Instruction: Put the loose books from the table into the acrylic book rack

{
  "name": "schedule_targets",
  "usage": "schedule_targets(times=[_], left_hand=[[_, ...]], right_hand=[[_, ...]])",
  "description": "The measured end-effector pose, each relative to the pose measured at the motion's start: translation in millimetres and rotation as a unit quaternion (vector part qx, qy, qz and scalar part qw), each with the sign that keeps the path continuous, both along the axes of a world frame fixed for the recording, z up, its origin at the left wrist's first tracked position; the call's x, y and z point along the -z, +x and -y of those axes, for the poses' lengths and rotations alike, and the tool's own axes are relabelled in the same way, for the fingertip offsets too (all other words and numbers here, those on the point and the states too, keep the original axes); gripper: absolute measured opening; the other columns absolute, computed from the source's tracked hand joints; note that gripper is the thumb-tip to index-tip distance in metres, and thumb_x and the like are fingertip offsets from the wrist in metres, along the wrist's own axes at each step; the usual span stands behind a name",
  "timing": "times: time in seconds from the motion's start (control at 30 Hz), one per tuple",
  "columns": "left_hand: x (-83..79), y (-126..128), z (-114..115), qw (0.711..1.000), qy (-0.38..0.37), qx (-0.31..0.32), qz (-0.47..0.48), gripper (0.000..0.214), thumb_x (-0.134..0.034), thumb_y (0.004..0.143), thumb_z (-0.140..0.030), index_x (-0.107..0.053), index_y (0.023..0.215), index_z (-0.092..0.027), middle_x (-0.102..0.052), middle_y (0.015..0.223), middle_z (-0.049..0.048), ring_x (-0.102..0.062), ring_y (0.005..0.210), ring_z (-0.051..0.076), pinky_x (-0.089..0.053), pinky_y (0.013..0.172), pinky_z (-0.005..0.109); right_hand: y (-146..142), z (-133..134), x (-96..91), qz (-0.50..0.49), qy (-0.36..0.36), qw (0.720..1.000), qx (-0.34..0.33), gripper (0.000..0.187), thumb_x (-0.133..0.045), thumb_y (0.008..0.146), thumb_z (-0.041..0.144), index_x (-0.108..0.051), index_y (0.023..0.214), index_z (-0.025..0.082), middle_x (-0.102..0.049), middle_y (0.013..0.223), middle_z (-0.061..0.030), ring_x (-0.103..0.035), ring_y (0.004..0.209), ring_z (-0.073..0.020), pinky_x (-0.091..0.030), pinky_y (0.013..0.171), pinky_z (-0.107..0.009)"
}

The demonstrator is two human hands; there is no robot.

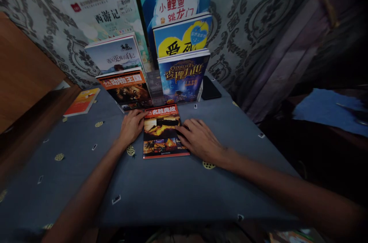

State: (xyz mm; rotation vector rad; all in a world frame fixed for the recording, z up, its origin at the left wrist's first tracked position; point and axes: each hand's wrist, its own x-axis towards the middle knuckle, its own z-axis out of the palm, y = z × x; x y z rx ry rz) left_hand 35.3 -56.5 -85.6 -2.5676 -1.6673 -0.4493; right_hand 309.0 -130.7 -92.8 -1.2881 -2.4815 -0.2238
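- Here, a red book (163,130) lies flat and face up on the table (172,193), near its far middle, just in front of a row of propped-up books.
- The left hand (131,126) rests palm down at the book's upper left edge; its fingers lie close together, their tips touching the cover's edge, pinching nothing.
- The right hand (198,139) lies palm down at the book's right edge; its fingers are slightly spread, and their tips rest on the cover's right side without gripping it.
- Just behind the red book stand a lion book (128,89) on the left and a dark blue book (182,76) on the right, both leaning backward.
- Behind these lean a white book (115,55) and a yellow-and-blue book (182,36), with two larger books (103,9) against the patterned curtain (247,24).
- An orange book (82,101) lies flat near the table's left corner, well apart from the hands.
- A flat black object (211,89) lies beside the dark blue book; what it is cannot be told.
- A wooden panel (23,70) rises at the left.
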Motion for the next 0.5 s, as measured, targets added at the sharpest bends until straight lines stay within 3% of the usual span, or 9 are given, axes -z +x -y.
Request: schedule_targets(times=[0.23, 0.5], left_hand=[[-3.4, 4.4, -3.2, 0.999, 0.008, -0.022, -0.034, 0.039, -0.045, 0.098, -0.020, -0.070, 0.126, -0.027, -0.068, 0.121, 0.0076, -0.058, 0.109, 0.028, -0.046, 0.088, 0.041], [3.3, 2.8, -5.6, 0.999, 0.019, -0.020, -0.019, 0.037, -0.042, 0.100, -0.023, -0.067, 0.127, -0.022, -0.067, 0.122, 0.0096, -0.058, 0.109, 0.027, -0.046, 0.091, 0.040]], right_hand=[[0.2, -2.2, 2.0, -0.015, -0.003, 1.000, -0.004, 0.025, -0.052, 0.100, 0.027, -0.068, 0.116, 0.017, -0.064, 0.096, -0.0094, -0.054, 0.089, -0.0238, -0.037, 0.077, -0.035], [-10.4, -17.5, -8.5, -0.044, -0.023, 0.999, -0.006, 0.024, -0.051, 0.099, 0.025, -0.069, 0.110, 0.016, -0.064, 0.107, -0.0128, -0.054, 0.097, -0.0263, -0.041, 0.081, -0.039]])
